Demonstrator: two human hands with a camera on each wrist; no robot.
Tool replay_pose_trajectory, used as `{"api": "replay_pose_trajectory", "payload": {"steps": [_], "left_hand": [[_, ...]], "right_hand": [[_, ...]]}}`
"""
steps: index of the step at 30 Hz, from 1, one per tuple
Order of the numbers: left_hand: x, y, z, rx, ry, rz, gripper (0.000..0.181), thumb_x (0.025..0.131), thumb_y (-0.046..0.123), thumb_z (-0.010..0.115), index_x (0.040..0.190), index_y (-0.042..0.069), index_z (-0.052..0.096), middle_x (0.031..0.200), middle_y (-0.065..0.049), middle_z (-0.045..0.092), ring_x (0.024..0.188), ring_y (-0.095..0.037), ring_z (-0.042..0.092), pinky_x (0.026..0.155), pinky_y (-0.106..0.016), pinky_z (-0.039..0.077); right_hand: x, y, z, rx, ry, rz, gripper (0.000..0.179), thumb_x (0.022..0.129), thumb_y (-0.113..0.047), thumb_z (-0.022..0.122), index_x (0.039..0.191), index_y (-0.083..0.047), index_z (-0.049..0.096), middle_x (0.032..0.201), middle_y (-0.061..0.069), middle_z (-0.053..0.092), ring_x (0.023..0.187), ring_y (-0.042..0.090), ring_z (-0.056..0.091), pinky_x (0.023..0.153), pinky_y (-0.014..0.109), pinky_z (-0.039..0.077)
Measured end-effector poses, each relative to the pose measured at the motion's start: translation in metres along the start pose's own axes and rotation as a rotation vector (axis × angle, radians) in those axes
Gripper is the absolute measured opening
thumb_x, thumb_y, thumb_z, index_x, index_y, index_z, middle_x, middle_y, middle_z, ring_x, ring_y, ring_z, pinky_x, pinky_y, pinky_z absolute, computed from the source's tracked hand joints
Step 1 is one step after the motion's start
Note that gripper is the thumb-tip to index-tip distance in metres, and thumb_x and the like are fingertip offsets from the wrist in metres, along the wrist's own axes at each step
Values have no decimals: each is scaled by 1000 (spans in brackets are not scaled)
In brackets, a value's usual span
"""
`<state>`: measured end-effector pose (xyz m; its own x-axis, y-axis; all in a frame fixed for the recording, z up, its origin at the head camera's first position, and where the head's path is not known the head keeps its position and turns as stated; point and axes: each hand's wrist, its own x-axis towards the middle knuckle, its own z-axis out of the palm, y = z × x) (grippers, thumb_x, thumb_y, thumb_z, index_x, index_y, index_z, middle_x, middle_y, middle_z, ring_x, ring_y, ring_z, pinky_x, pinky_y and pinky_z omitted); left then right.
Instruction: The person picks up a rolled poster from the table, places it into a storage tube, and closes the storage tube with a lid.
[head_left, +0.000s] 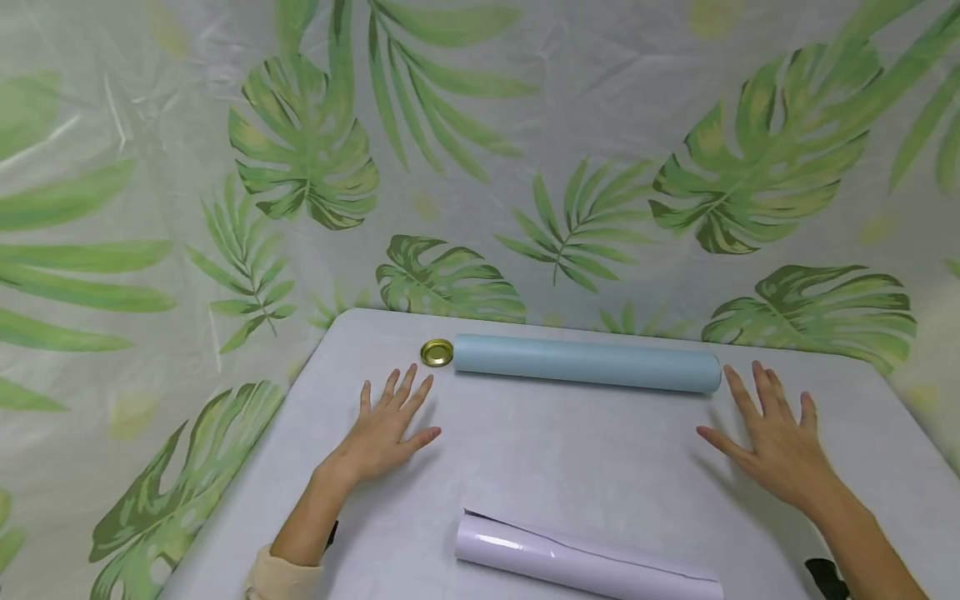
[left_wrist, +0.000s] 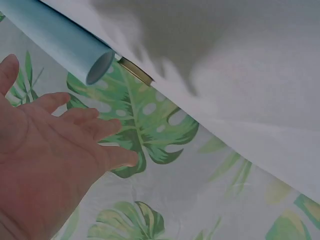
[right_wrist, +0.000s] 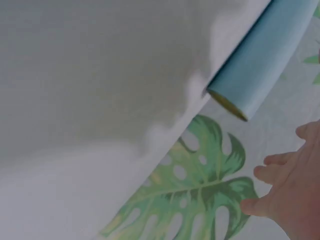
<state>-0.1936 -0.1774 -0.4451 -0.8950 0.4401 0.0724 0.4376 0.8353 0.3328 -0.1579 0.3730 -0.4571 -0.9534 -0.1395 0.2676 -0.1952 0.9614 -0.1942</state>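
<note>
A light blue tube (head_left: pixel 585 363) lies crosswise near the far edge of the white table. Its left end looks open in the left wrist view, and a gold-coloured end (right_wrist: pixel 227 105) shows in the right wrist view. Beside the left end rests a round gold lid (head_left: pixel 437 352). My left hand (head_left: pixel 378 437) hovers below the lid with fingers spread, holding nothing. Near the tube's right end, my right hand (head_left: pixel 780 446) is likewise spread and holds nothing. A glossy pale lilac rolled sheet (head_left: pixel 577 560) lies at the near side, partly cut off by the frame.
The white tabletop (head_left: pixel 555 458) has rounded far corners. Behind and around it hangs a pale covering (head_left: pixel 600 100) printed with green leaves. A beige sleeve (head_left: pixel 285 575) covers part of the left forearm.
</note>
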Motion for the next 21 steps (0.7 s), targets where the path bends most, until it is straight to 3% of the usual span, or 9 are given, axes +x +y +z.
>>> {"api": "replay_pose_trajectory", "payload": {"steps": [12, 21], "left_hand": [[3, 17, 2, 11, -29, 66, 81, 104, 54, 54, 167, 16, 20, 175, -13, 6, 161, -42, 8, 120, -78, 1], [2, 32, 13, -12, -95, 131, 78, 106, 58, 48, 167, 19, 19, 175, -12, 10, 162, -39, 11, 122, -76, 3]], "right_hand": [[27, -23, 14, 31, 4, -62, 100, 97, -58, 64, 168, -16, 7, 172, 29, 1, 160, 47, 4, 117, 81, -3], [43, -33, 20, 37, -19, -84, 99, 98, -57, 62, 168, -17, 5, 172, 28, -2, 159, 49, 3, 115, 82, 1]]}}
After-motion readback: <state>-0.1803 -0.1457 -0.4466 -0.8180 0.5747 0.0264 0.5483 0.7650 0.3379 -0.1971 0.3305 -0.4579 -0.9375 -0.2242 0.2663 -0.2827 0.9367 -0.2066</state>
